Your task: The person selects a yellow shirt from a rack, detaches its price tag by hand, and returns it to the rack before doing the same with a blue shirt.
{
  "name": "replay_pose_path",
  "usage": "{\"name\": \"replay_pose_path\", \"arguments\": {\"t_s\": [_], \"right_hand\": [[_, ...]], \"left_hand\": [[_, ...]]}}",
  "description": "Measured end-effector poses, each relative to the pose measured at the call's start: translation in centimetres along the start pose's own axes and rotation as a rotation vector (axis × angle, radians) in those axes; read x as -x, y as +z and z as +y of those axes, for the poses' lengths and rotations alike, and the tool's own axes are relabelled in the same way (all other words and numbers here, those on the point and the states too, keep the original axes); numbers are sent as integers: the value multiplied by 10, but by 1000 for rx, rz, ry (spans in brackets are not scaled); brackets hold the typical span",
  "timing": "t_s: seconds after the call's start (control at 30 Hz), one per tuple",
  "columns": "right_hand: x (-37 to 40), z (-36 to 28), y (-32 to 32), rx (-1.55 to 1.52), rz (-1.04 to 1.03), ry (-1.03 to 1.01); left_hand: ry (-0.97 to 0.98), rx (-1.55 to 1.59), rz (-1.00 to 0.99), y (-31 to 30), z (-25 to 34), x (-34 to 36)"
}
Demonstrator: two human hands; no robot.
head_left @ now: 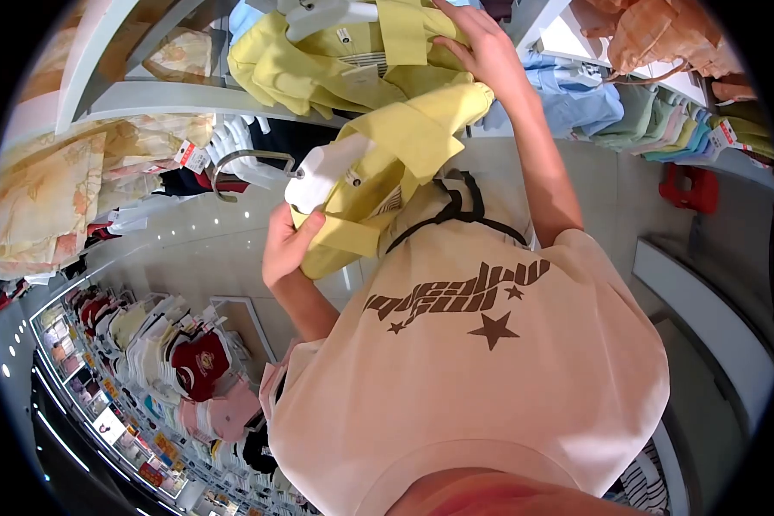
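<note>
My left hand [291, 243] is closed on the front edge of a yellow collared shirt [434, 129], thumb on top of the fabric. This shirt sits on a white hanger [322, 172], and a striped patch shows inside its neck. Higher up, my right hand [483, 50] rests at the collar of a second yellow shirt [288, 64], its thumb and forefinger spread apart; some fingertips leave the frame at the top. The second shirt is also on a white hanger [331, 15]. The held shirt's far shoulder reaches up to my right wrist.
A metal hook [249, 159] juts out left of the held shirt. Patterned garments [47, 202] hang at left; light blue clothes [576, 99] and folded stacks [662, 125] sit at upper right. A red stool-like object [690, 187] stands on the floor. Racks of clothes [168, 340] fill the lower left.
</note>
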State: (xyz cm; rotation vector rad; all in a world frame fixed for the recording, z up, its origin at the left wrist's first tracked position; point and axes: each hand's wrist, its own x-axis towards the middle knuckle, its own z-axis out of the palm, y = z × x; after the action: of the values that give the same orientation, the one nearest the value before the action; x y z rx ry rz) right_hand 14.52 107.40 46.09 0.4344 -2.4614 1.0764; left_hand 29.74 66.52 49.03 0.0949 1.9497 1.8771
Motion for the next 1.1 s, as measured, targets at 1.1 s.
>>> {"name": "replay_pose_path", "arguments": {"t_s": [1.1], "right_hand": [[75,-46,-38,-322,924,56]], "left_hand": [[43,228,113,16,-26,-9]]}}
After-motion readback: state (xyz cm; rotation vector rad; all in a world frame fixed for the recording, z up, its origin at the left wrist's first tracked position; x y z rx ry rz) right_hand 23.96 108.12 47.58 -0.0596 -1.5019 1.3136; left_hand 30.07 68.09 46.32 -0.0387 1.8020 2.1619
